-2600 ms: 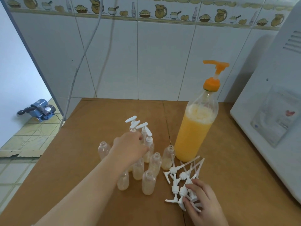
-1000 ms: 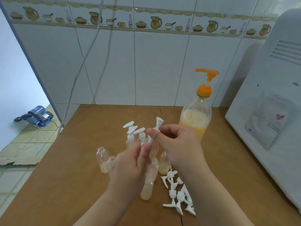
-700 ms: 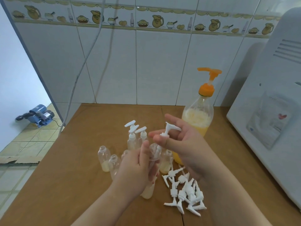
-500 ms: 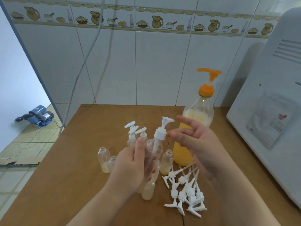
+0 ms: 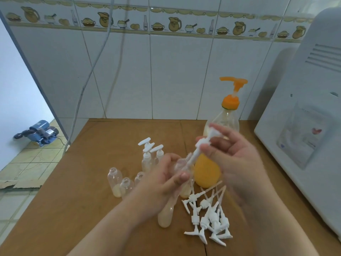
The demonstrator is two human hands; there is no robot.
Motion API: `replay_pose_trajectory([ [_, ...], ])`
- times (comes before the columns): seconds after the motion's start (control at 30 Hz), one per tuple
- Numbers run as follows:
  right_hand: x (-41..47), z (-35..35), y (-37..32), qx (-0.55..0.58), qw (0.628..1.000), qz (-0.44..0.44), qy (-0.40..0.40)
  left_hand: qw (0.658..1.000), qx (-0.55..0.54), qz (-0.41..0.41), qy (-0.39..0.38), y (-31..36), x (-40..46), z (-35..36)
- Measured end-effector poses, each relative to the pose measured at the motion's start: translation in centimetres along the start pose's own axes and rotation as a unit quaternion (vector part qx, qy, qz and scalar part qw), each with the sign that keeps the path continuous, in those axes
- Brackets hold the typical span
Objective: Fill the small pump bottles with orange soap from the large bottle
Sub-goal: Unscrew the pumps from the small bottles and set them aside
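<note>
Now pump head [image 5: 206,143] is being pinched by right hand [image 5: 234,159] fingers, small bottle [image 5: 181,166] being gripped by left hand [image 5: 164,183]; tube should be kept centred in neck, then twisted

The large bottle [image 5: 212,163] is clear, holding orange soap under pale foam, with an orange pump top [image 5: 231,93]. The loose pump heads [image 5: 208,217] at near right are white. The small bottles [image 5: 118,182] are clear with pale cream liquid. The table [image 5: 92,182] is brown. The far wall tiles [image 5: 166,71] are white, bordered with yellow-brown jugs.
</note>
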State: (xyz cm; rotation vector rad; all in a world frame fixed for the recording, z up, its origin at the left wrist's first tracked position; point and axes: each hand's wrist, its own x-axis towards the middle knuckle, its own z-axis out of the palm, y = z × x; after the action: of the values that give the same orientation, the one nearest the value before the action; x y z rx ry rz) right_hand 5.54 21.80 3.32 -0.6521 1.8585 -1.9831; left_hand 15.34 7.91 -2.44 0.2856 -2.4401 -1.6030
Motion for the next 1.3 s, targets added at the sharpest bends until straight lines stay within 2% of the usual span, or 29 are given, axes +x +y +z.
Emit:
replay_pose_trajectory([
  [0.13, 0.1, -2.5, -1.4, 0.170, 0.977, -0.076, 0.102, 0.998, 0.043, 0.040, 0.005, -0.6, 1.2, -1.7],
  [0.2, -0.2, -3.7, -1.3, 0.176, 0.968, -0.117, 0.136, 0.995, 0.076, 0.042, 0.041, -0.6, 2.1, -2.6],
  [0.33, -1.8, -5.9, 1.0, 0.064, 0.968, -0.158, 0.185, 0.988, 0.107, 0.015, 0.111, -0.9, 4.8, -3.6],
  [0.43, -3.7, -6.6, 5.4, -0.043, 0.970, -0.139, 0.197, 0.989, 0.111, 0.001, 0.100, -0.9, 6.9, -3.2],
  [0.5, -4.7, -6.6, 8.9, -0.129, 0.954, -0.163, 0.214, 0.986, 0.143, -0.020, 0.082, -0.8, 8.0, -2.4],
  [0.57, -5.5, -6.4, 12.4, -0.240, 0.921, -0.214, 0.222, 0.977, 0.193, -0.039, 0.082, -1.0, 9.0, -1.4],
  [0.63, -6.2, -5.9, 14.9, -0.326, 0.893, -0.225, 0.211, 0.967, 0.233, -0.063, 0.085, -1.2, 9.7, -0.5],
  [0.73, -7.1, -5.5, 18.3, -0.389, 0.881, -0.213, 0.165, 0.948, 0.300, -0.089, 0.050, -1.9, 10.4, 0.7],
  [1.0, -7.0, -5.8, 21.4, -0.396, 0.896, -0.187, 0.069, 0.910, 0.390, -0.136, -0.035, -4.4, 11.5, 1.7],
  [1.3, -6.1, -5.8, 21.7, -0.425, 0.888, -0.173, -0.016, 0.897, 0.420, -0.133, -0.032, -4.8, 10.2, 2.0],
])
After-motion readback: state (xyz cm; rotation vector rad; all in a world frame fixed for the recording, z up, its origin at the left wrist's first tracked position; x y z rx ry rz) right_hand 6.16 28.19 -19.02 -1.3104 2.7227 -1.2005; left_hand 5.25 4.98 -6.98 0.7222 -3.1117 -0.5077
